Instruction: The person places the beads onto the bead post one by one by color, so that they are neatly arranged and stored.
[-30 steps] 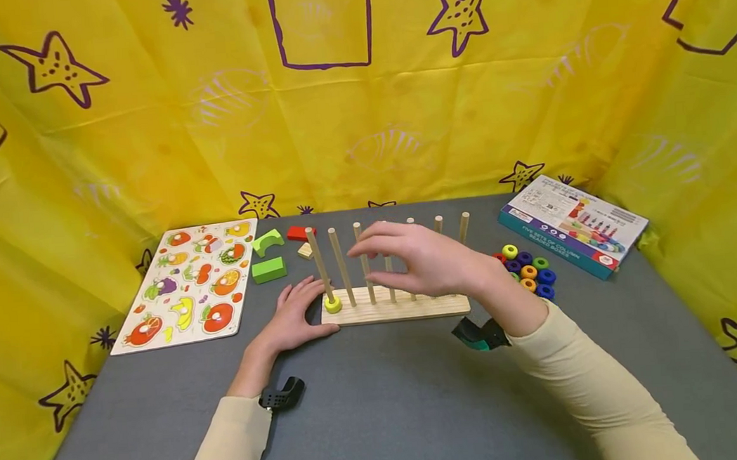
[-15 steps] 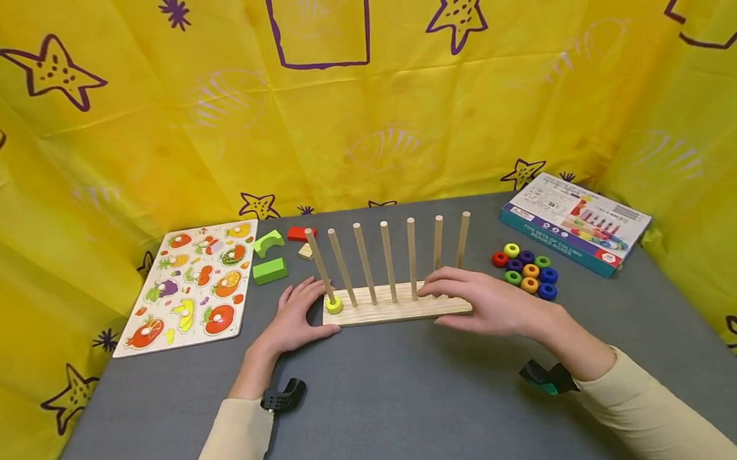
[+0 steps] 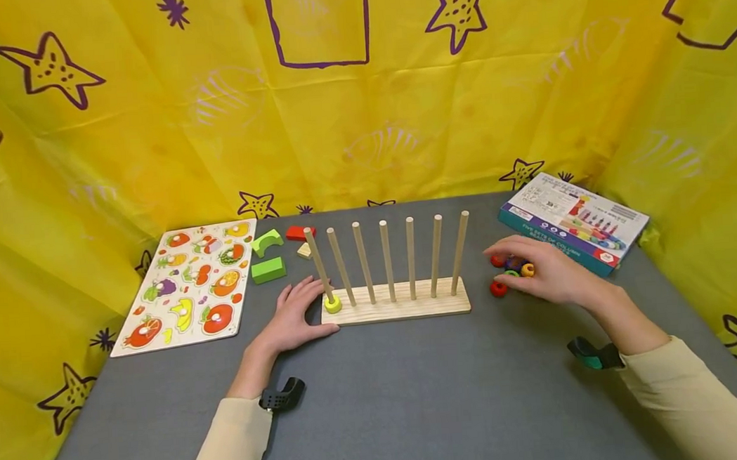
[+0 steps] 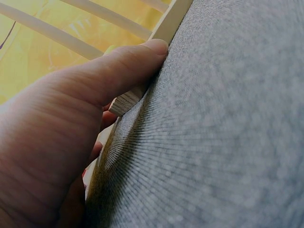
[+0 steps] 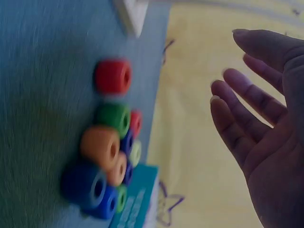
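Peg stand sits mid-bench: pale wooden base (image 3: 405, 311), seven upright pegs (image 3: 386, 260) in a row, left to right. One yellow bead (image 3: 332, 305) is down at the foot of the leftmost peg; other six pegs are bare. Left hand (image 3: 293, 319) grips the base's left end, thumb along the near edge, fingers at the far-left side, narrow on the wood. Right hand (image 3: 551, 275) is over the loose beads to the right of the stand, thumb and fingers apart in a fairly wide gap, nothing between them; no contact with a bead visible. Loose pile: a red bead (image 3: 498, 289) at the near side, slightly off from the rest, then green bead (image 5: 114, 118), orange bead (image 5: 100, 145), dark blue bead (image 5: 83, 184) and others packed close, holes visible in the right wrist view. Step in hand, my read: reaching to pick a bead, with the left hand steadying the stand. Next move calls for choosing one bead, narrowing thumb and fingertips on its sides and keeping the hole free; neighbours could get nudged. Farther out: printed box (image 3: 571, 221) far right, fruit puzzle board (image 3: 205, 303) left, green block (image 3: 269, 270), green arch (image 3: 266, 242), red block (image 3: 300, 233) and small wooden piece (image 3: 305, 251) between board and stand. Bench (image 3: 391, 397) is grey, yellow curtain (image 3: 349, 118) behind.
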{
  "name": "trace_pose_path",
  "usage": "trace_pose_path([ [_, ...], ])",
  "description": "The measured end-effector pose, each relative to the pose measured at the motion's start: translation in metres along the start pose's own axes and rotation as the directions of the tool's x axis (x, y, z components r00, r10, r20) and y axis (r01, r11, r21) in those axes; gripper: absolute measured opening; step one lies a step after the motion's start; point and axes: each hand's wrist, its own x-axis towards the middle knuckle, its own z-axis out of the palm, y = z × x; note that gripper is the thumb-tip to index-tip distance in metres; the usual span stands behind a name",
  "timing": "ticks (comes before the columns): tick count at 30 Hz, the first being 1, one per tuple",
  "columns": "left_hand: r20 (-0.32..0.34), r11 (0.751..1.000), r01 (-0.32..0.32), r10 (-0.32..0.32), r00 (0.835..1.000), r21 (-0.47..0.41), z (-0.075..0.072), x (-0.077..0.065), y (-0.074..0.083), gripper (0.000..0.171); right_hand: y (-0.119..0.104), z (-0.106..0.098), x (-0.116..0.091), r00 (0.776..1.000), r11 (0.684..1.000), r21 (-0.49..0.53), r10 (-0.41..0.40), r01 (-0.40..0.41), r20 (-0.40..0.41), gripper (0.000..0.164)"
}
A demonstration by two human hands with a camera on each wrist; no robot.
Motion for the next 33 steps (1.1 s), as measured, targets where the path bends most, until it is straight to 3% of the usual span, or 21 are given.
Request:
trace_pose_path([
  [10, 0.007, 1.000, 0.007, -0.007, 1.000, 0.002, 0.000, -0.001, 0.001, 0.080, 0.052, 0.001, 0.006, 0.987, 0.987, 0.009, 0.160, -0.160, 0.012, 0.040],
  [15, 0.003, 1.000, 0.005, -0.005, 1.000, 0.002, 0.000, -0.003, 0.001, 0.080, 0.071, 0.002, 0.010, 0.958, 0.959, 0.044, 0.277, -0.280, 0.075, 0.039],
  [20, 0.005, 1.000, 0.001, -0.001, 1.000, -0.001, 0.001, -0.003, 0.000, 0.080, 0.085, 0.004, 0.014, 0.924, 0.933, 0.013, 0.356, -0.361, 0.138, 0.040],
  [28, 0.002, 1.000, -0.004, 0.004, 1.000, -0.003, -0.001, -0.002, 0.001, 0.080, 0.091, 0.005, 0.020, 0.885, 0.906, -0.039, 0.421, -0.422, 0.201, 0.032],
  [33, -0.001, 1.000, -0.011, 0.010, 1.000, -0.002, -0.001, -0.002, 0.000, 0.081, 0.083, -0.002, 0.023, 0.892, 0.911, -0.062, 0.411, -0.407, 0.186, 0.029],
])
